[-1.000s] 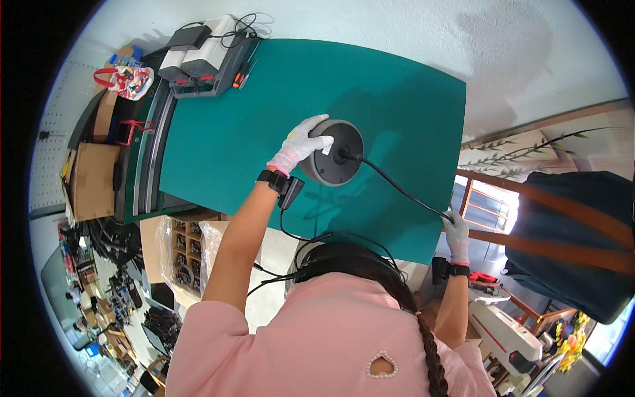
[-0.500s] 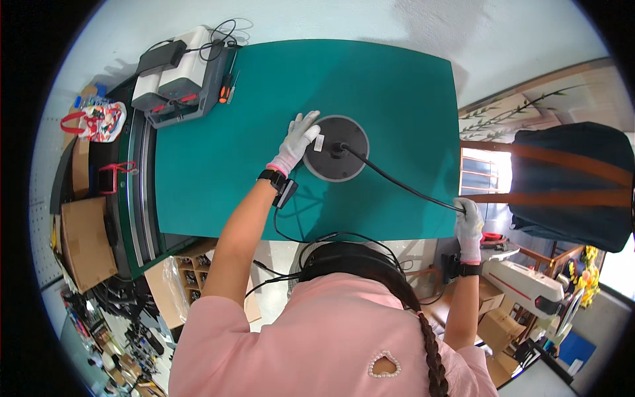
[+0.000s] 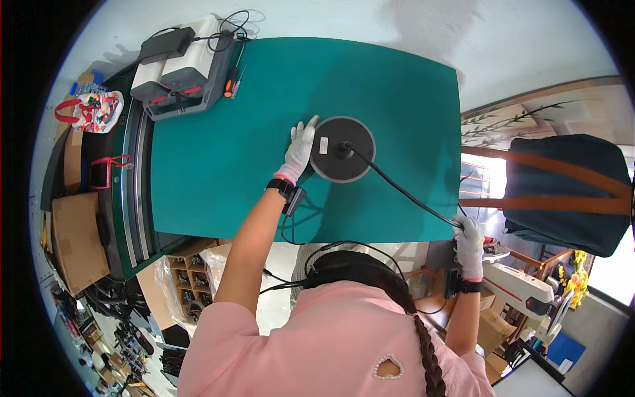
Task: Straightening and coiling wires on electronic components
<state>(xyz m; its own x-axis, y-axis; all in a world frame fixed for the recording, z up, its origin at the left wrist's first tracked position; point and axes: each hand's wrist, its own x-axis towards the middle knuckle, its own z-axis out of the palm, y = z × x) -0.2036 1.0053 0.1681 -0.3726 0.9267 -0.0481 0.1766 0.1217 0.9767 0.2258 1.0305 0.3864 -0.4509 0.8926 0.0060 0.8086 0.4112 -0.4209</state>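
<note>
A round dark grey disc with a lighter rim lies on the green table. It bears a small white label. From its raised centre a black cable runs out to the right. My left hand, in a white glove, rests against the disc's left rim with fingers stretched out. At the table's right edge, my gloved right hand is closed round the cable. Another short piece of cable shows just above that hand.
Toward the far left of the green table stands a grey-and-white device with a black power adapter. Beside it lie an orange-handled screwdriver and another thin tool. A dark bag with brown straps hangs at the right.
The disc sits slightly farther right in view. My left fingers have slid from its upper left rim to lie along its left side. My right hand still grips the cable, slightly lower.
</note>
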